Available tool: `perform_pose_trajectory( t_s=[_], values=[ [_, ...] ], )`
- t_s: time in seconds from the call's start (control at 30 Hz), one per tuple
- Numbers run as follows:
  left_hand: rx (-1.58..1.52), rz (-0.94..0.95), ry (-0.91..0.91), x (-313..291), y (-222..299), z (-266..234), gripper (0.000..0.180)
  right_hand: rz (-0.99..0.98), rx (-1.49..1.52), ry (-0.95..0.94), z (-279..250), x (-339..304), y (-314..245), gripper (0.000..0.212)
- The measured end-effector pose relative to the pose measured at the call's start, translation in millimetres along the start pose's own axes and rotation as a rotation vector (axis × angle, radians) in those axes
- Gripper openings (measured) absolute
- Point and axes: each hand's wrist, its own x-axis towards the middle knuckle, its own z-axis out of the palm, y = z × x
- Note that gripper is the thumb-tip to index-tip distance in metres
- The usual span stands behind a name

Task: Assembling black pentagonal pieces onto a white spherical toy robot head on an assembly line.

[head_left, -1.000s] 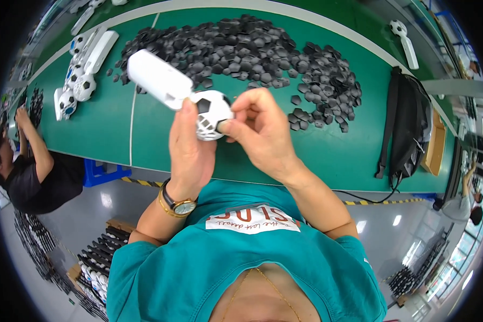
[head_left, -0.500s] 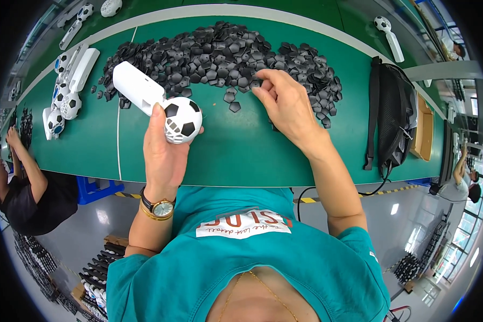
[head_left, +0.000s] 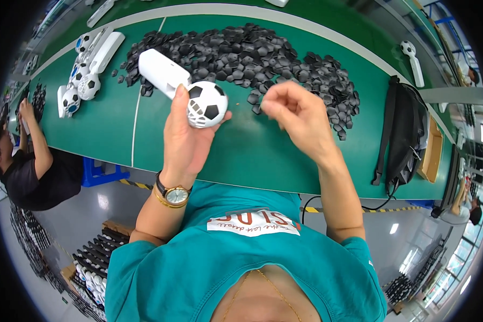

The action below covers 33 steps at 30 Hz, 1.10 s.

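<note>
My left hand [head_left: 190,137] is closed around a white handheld device with a long body [head_left: 161,70] and a round head patterned like a football [head_left: 206,104]. Some openings in the ball's shell show on its lower left side. To the right of the ball, my right hand [head_left: 298,115] has its fingers pinched together, but whatever lies between them is hidden. Just beside its fingertips, a few loose black pentagon pieces [head_left: 254,99] lie at the near edge of a wide pile of the same black pieces [head_left: 241,51].
Several similar white football-headed devices [head_left: 89,86] lie at the left of the green table [head_left: 241,155]. A black bag [head_left: 405,134] and an open cardboard box [head_left: 432,150] sit at the right. Another person [head_left: 32,161] works at far left, near a blue stool [head_left: 104,174].
My right hand has drawn back from the pile toward me and the ball. The whole view has shifted, while my left hand keeps its grip on the device.
</note>
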Motion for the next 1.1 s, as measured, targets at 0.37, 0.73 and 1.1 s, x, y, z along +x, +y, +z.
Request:
perform_pose_trajectory(
  t_s=[0.37,0.73,1.1],
  values=[
    [-0.094,-0.056,0.011,-4.6,5.4,21.2,0.051,0.071,0.582,-0.208,35.9,-21.5,-20.0,0.014],
    [-0.173,-0.037,-0.008,-6.4,5.3,32.1,0.053,-0.426,0.155,0.124,69.8,-18.7,-4.5,0.014],
    [-0.266,-0.015,0.004,-9.3,1.2,38.6,0.054,-0.453,0.115,0.308,78.9,-12.7,-0.6,0.014]
  ],
)
